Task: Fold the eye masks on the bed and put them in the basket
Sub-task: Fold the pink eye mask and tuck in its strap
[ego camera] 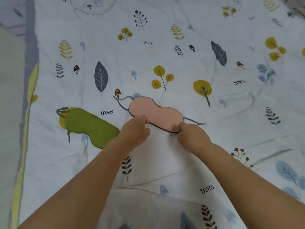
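Both hands pinching pink eye mask point(156, 114) near edge: left hand point(134, 132), right hand point(192, 138). Long axis spanning between them. Green eye mask point(90, 127) left of it.

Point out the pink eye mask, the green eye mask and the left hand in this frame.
pink eye mask point(156, 113): head view, middle of its flat pink face.
green eye mask point(90, 125): head view, middle of its green fabric.
left hand point(134, 131): head view, back of the hand, at the pink mask's near edge.
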The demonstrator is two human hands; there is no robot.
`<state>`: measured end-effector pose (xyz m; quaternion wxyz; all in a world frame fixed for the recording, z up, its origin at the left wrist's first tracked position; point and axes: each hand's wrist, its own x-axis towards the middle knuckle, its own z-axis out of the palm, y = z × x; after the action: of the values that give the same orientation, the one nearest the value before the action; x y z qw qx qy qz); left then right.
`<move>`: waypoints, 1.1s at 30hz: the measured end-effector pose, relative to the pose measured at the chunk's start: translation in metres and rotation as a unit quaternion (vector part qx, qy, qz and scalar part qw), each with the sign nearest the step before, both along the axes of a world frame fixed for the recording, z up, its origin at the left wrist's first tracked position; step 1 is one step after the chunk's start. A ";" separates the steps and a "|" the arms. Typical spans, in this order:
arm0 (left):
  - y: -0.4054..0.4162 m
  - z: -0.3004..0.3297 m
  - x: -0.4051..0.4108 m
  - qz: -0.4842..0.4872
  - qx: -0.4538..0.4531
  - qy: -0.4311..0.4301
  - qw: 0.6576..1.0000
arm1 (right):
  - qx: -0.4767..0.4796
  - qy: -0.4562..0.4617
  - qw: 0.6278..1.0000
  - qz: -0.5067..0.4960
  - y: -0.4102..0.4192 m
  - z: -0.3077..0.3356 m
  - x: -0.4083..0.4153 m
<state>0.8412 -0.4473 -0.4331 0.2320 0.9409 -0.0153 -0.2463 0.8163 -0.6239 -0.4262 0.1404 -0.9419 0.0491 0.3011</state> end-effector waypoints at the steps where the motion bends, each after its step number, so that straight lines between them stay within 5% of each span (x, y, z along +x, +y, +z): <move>1: -0.002 -0.007 0.005 0.000 0.001 -0.002 1.000 | -0.003 -0.006 1.000 -0.004 0.000 -0.008 0.004; 13: -0.016 -0.065 0.054 0.074 0.113 -0.116 0.984 | -0.037 -0.113 0.971 -0.207 0.016 -0.077 0.030; 21: -0.005 -0.075 0.059 0.105 0.126 -0.105 0.981 | -0.065 -0.128 0.941 -0.308 0.020 -0.091 0.022; 29: -0.018 -0.067 0.034 0.174 -0.061 -0.037 0.982 | 0.106 -0.123 0.913 -0.374 0.005 -0.077 0.019; 33: -0.034 -0.067 0.015 0.194 -0.111 -0.041 0.974 | 0.186 -0.179 0.852 -0.454 -0.014 -0.069 0.016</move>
<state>0.8561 -0.4813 -0.5003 0.3777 0.9035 0.1309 -0.1549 0.8326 -0.6378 -0.4951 0.4408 -0.8085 0.3885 0.0332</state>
